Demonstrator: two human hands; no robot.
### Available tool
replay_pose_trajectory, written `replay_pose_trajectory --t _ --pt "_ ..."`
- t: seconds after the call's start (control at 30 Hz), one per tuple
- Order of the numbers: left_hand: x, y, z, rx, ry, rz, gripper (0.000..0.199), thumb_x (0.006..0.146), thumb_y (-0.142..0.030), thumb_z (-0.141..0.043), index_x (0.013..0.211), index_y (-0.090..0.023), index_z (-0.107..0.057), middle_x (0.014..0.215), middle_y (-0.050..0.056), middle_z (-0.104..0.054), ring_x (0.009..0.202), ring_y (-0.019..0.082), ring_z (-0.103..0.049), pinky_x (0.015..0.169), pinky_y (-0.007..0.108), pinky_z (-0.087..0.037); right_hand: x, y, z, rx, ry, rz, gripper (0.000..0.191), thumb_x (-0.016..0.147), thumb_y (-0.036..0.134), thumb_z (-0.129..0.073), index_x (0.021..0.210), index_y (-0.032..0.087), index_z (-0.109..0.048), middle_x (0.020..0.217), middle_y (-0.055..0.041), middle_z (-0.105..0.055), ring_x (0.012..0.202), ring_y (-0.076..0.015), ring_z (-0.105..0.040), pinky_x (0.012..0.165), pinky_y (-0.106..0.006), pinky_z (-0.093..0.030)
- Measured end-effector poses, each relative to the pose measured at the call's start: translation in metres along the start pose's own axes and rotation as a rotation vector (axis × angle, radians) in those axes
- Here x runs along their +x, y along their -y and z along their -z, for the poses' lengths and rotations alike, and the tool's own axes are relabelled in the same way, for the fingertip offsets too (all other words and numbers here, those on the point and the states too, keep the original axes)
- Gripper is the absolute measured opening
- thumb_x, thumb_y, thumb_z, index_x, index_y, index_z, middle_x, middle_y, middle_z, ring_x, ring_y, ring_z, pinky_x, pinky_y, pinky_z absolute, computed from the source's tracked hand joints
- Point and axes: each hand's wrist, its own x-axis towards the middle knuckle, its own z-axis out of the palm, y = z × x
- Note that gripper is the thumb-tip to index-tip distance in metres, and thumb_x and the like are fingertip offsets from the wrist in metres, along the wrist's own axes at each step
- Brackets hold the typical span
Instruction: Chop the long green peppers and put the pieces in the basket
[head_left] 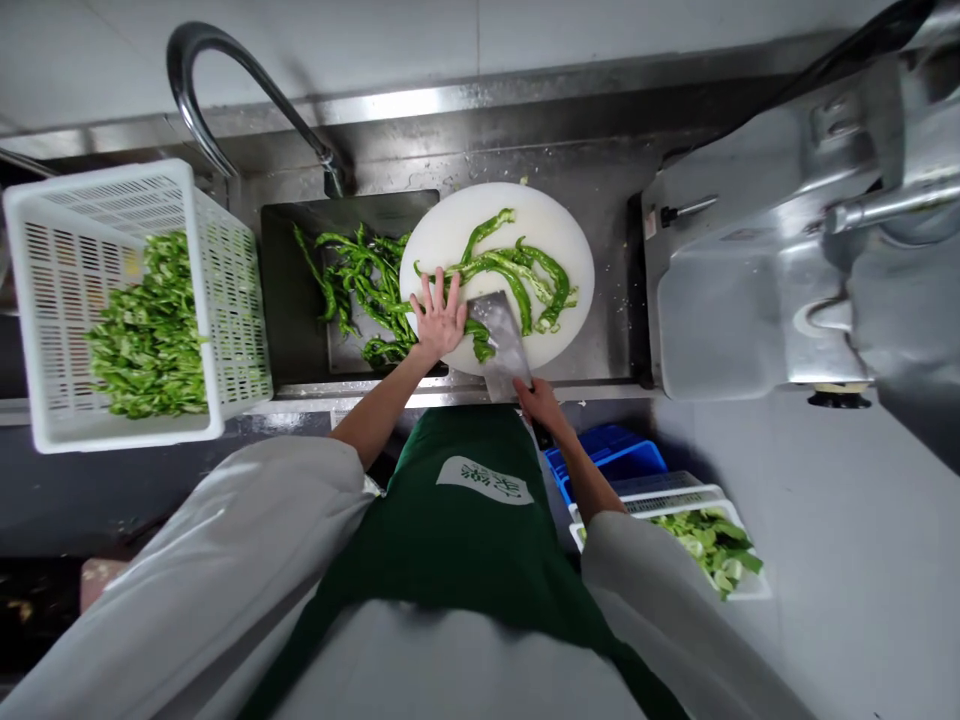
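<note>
My left hand (439, 320) lies palm down at the left edge of a round white cutting board (431, 225), its fingers spread. Part of a green pepper runs under it. In my right hand (537, 402) is the handle of a cleaver (504, 345), whose broad blade lies low over the near part of the board. A short curled pepper piece (480, 345) is against the blade's left side. Several long green peppers (551, 272), some split, lie across the board. More whole peppers (360, 270) are heaped in the sink to the left.
A white plastic basket (202, 300) of cut green peppers (154, 340) stands left of the sink (296, 350). A curved faucet (255, 85) rises behind. A metal machine (720, 290) is at right. Below right are a blue crate (619, 450) and a white basket with leafy greens (712, 545).
</note>
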Motion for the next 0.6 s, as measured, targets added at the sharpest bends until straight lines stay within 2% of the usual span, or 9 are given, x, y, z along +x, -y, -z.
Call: replay_pose_trajectory --t 0.17,0.33,0.5,0.6 --pt "-0.007 -0.011 -0.003 0.035 0.03 -0.002 0.067 0.104 -0.045 -0.032 0.165 -0.02 -0.019 0.172 0.007 -0.002 0.159 0.033 0.007 0.126 0.064 -0.003 -0.006 -0.003 -0.006 0.02 0.028 0.017 0.05 0.09 0.071 -0.055 0.071 0.026 -0.042 0.045 0.0042 -0.049 0.036 -0.0132 -0.047 0.036 -0.025 -0.038" --pt "-0.013 -0.028 -0.011 -0.01 0.055 -0.056 0.066 0.105 -0.045 -0.03 0.165 -0.022 -0.019 0.173 0.006 -0.002 0.159 0.033 0.008 0.125 0.066 -0.003 -0.011 -0.007 -0.006 0.084 -0.022 -0.013 0.05 0.089 0.072 -0.055 0.074 0.027 -0.039 0.046 0.0057 -0.048 0.036 -0.0131 -0.047 0.035 -0.025 -0.038" --pt "-0.01 -0.021 -0.001 0.046 0.025 0.01 0.069 0.105 -0.049 -0.032 0.166 -0.022 -0.017 0.172 0.005 -0.001 0.159 0.033 0.008 0.125 0.066 -0.003 -0.004 -0.003 -0.018 0.084 -0.045 -0.004 0.048 0.089 0.07 -0.057 0.076 0.026 -0.039 0.047 0.0052 -0.05 0.035 -0.0128 -0.048 0.034 -0.024 -0.037" --pt "-0.007 -0.019 -0.004 0.055 0.006 0.04 0.069 0.105 -0.049 -0.033 0.166 -0.023 -0.018 0.172 0.006 -0.002 0.16 0.033 0.004 0.125 0.066 -0.003 -0.003 -0.006 -0.024 0.11 -0.033 -0.011 0.05 0.087 0.072 -0.058 0.076 0.027 -0.038 0.047 0.0055 -0.049 0.035 -0.0131 -0.047 0.033 -0.025 -0.036"
